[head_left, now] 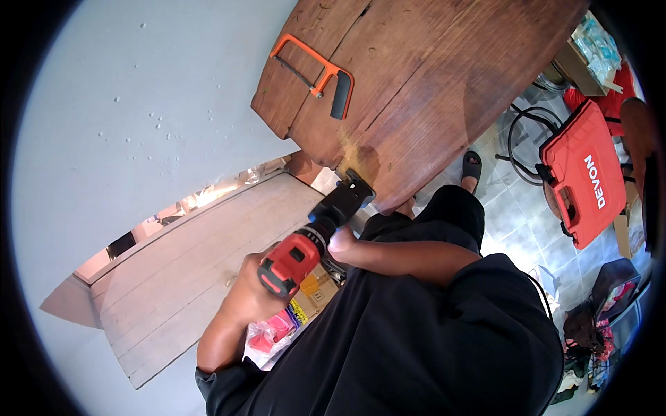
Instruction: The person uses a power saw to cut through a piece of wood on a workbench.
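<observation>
While the left hand (254, 288) grasps the rear of a red-and-black handheld power saw (304, 251) from its left side, I observe the right hand (343, 240) placed against the right side of the tool's black front section. The tool conceals most of the right fingers; I cannot tell whether that hand is clenched around the part. I locate the saw at the middle of the scene, its body slanting from near left to far right. Its flat black shoe (361, 185) is positioned at the near edge of a reddish-brown wooden board (430, 83); the blade is hidden from me. Pale yellow sawdust (349, 147) lies on the board just beyond the shoe. Farther along this surface, I note an orange-framed hacksaw with a black handle (329, 67), lying flat toward the left edge. On the right is a red plastic tool case with black trim (590, 173), with a pale tiled floor (510, 204) visible beside it. On the left, I identify a whitish wooden panel (201, 256). A brown cardboard box (317, 291) is near the left forearm.
</observation>
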Demonstrator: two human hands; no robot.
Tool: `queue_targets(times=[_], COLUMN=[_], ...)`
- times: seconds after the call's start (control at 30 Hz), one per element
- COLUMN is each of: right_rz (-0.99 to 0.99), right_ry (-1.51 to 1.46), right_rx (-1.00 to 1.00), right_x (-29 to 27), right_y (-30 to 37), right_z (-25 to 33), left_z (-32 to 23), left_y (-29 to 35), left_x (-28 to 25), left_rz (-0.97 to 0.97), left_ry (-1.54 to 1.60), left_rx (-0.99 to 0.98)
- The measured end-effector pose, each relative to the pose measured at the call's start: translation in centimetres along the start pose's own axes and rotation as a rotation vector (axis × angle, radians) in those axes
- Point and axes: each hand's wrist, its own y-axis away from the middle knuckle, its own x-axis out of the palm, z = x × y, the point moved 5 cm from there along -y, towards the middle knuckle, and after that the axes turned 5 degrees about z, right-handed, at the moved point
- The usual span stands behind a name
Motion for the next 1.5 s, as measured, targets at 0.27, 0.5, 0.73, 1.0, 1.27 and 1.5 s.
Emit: queue_targets(times=[0.27, 0.5, 0.73, 1.0, 1.27, 1.5], right_rz=[-0.082, 0.023, 0.003, -0.074, -0.017, -0.169], right_ry=[-0.140, 0.120, -0.154, -0.161, -0.020, -0.111], right_rx=[0.092, -0.139, -0.061, 0.057, 0.042, 0.075], right_x=[0.4, 0.5, 1.1, 0.0, 0.8, 1.0], right_y=[0.3, 0.2, 0.5, 0.7, 0.1, -0.4], right_z=[-0.1, 1.4, 1.3, -0.1, 0.5, 0.5], left_z=[-0.1, 0.1, 0.6, 0.2, 1.0, 0.5], left_y=[0.2, 0.1, 0.2, 0.2, -0.3, -0.7], left_x=[0.1, -0.1, 0.1, 0.0, -0.5, -0.6], left_rz=[0.005, 0.033, 0.047, 0.011, 0.045, 0.034], left_ry=[-0.019, 0.028, 0.076, 0.033, 0.038, 0.041], left_rx=[-0.011, 0.015, -0.010, -0.005, -0.108, -0.016])
